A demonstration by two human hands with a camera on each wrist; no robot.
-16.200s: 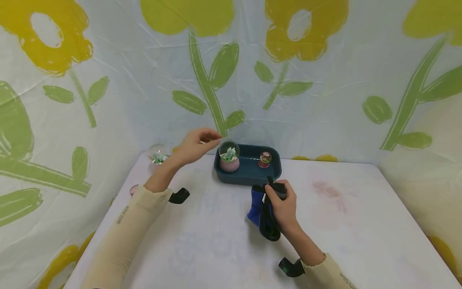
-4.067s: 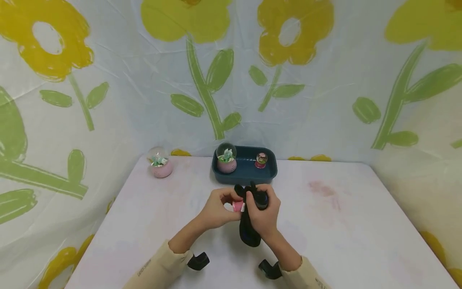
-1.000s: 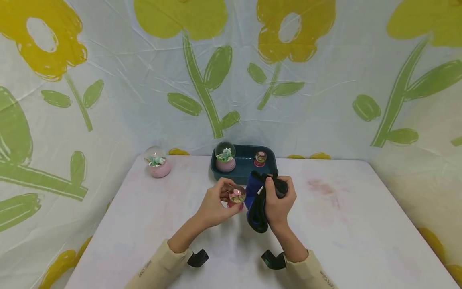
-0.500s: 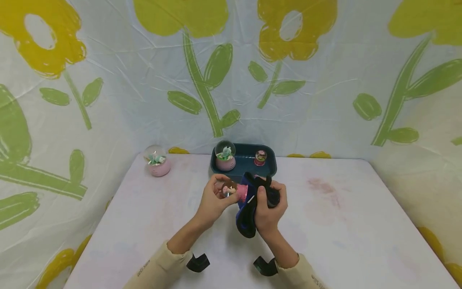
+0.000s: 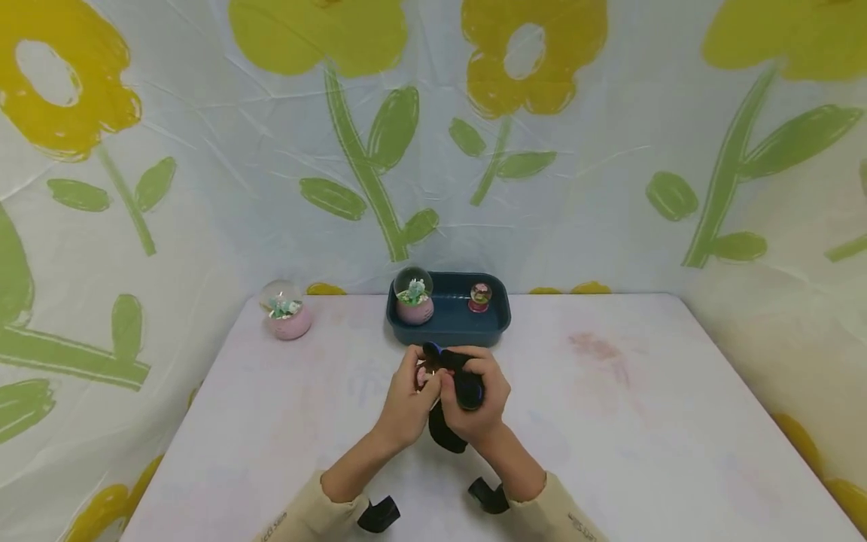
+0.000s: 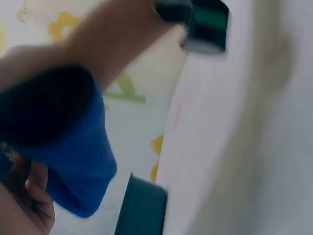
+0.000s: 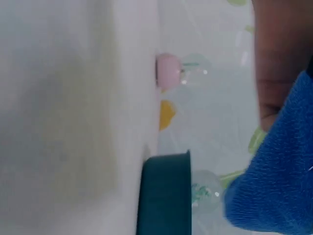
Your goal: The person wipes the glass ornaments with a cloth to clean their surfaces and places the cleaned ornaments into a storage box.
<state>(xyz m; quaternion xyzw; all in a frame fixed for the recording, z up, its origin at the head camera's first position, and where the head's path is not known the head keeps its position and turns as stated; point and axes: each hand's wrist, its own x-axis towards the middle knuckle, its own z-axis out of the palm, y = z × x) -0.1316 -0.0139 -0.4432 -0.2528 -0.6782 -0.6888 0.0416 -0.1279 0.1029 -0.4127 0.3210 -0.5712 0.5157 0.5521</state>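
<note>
In the head view my left hand (image 5: pixel 401 410) holds a small snow globe (image 5: pixel 424 376) with a pink figure inside, mostly hidden by fingers and cloth. My right hand (image 5: pixel 482 406) grips a bunched blue and black cloth (image 5: pixel 447 430) against the globe, and the two hands' thumbs are close together. Its fuzzy blue side fills much of the right wrist view, where the cloth (image 7: pixel 274 186) hangs above table height. In the left wrist view the cloth (image 6: pixel 83 156) drapes in front of the fingers, and the globe's base cannot be made out.
A dark teal tray (image 5: pixel 450 330) stands at the table's back, holding a larger pink-based snow globe (image 5: pixel 415 301) and a small red-based one (image 5: pixel 480 298). Another pink-based snow globe (image 5: pixel 287 312) sits at the back left corner. A flowered sheet rises behind the table.
Sixteen seconds ago my left hand was empty by the tray. It since took up the small globe, turned it sideways, and brought it against the cloth. Both hands have now closed together around them.
</note>
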